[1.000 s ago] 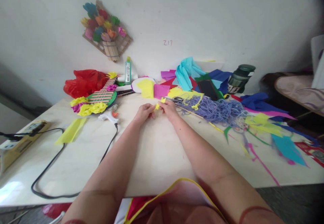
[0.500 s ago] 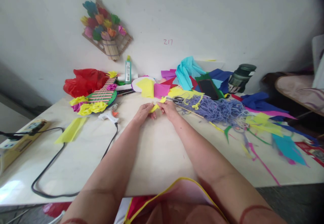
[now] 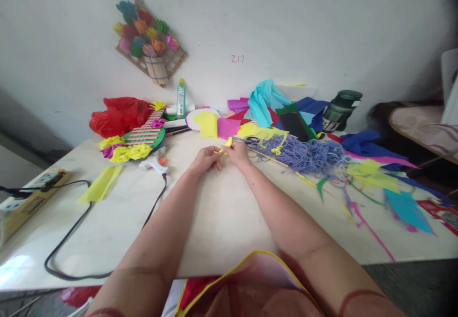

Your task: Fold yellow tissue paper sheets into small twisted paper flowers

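Note:
Both hands meet over the middle of the table, pinching a small piece of yellow crepe paper. My left hand grips its lower end with the fingertips, and most of that end is hidden. My right hand is closed on the upper part, whose tip sticks out above the fingers. Just right of that hand lie scissors and a thin wooden stick. To the left is a craft piece of pink sticks on a green base, trimmed with yellow and magenta paper flowers.
A white glue gun lies left, its black cord looping toward a power strip. A yellow paper strip is nearby. Tangled purple yarn, a phone, a dark jar and paper scraps fill the right. A glue bottle stands behind.
The yellow paper shows less between my hands now, as my left fingers have closed further over it. Both arms stay almost in the same place.

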Available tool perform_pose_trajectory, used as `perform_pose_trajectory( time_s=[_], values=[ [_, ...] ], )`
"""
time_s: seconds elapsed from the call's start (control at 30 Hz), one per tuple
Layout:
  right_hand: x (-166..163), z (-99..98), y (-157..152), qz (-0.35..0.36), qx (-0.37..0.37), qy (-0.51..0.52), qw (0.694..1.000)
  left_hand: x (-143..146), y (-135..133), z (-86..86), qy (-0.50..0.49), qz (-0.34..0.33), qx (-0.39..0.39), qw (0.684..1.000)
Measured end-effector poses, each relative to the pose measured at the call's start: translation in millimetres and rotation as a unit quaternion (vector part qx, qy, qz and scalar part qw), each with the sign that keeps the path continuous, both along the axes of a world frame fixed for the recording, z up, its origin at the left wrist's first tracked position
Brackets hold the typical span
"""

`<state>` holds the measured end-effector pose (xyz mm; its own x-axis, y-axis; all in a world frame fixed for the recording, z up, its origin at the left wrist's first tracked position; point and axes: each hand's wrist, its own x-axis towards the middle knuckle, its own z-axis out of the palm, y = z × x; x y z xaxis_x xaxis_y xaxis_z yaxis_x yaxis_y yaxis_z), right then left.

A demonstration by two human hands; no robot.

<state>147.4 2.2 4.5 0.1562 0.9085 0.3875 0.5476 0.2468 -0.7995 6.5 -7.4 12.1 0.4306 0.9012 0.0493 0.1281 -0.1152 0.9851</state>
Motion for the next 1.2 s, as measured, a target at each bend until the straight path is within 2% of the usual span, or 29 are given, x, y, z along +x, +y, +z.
perform_pose_trajectory(
  time_s=[0.07,0.13,0.23,0.3,0.4,0.47,0.53,0.73,0.93,1.13,1.2],
  values=[
    [0,2.7,-5,-0.039,0.04,-0.12,0.991,2,0,-0.6,0.01,0.007,0.001,1.0],
    [0,4.7,-10,-0.037,0.086,-0.212,0.973,3,0,-0.9,0.014,0.014,0.007,1.0],
    [0,4.4,-12,-0.025,0.111,-0.255,0.96,2,0,-0.4,0.013,0.013,0.006,1.0],
    [1,2.1,-10,-0.028,0.09,-0.218,0.971,1,-1,0.2,0.013,0.008,0.005,1.0],
    [7,-2.3,-3,0.002,0.048,-0.098,0.994,-3,-1,0.7,-0.002,0.007,0.002,1.0],
    [10,-3.8,2,0.045,0.044,-0.013,0.998,-4,-1,0.6,-0.005,-0.001,-0.002,1.0],
    [13,-3.6,4,0.059,0.045,0.035,0.997,-5,-1,0.1,-0.004,-0.015,-0.006,1.0],
    [10,1.1,0,0.016,0.062,0.03,0.998,-6,1,-0.3,-0.01,-0.029,-0.017,0.999],
    [10,2.9,-1,0.024,0.051,0.073,0.996,-7,1,0.9,-0.012,-0.033,-0.031,0.999],
    [12,8.2,-5,-0.033,0.069,-0.008,0.997,-7,-1,1.8,-0.006,-0.04,-0.044,0.998],
    [11,8.8,-6,-0.048,0.077,-0.005,0.996,-7,-1,2.1,-0.015,-0.042,-0.043,0.998]
  ],
)
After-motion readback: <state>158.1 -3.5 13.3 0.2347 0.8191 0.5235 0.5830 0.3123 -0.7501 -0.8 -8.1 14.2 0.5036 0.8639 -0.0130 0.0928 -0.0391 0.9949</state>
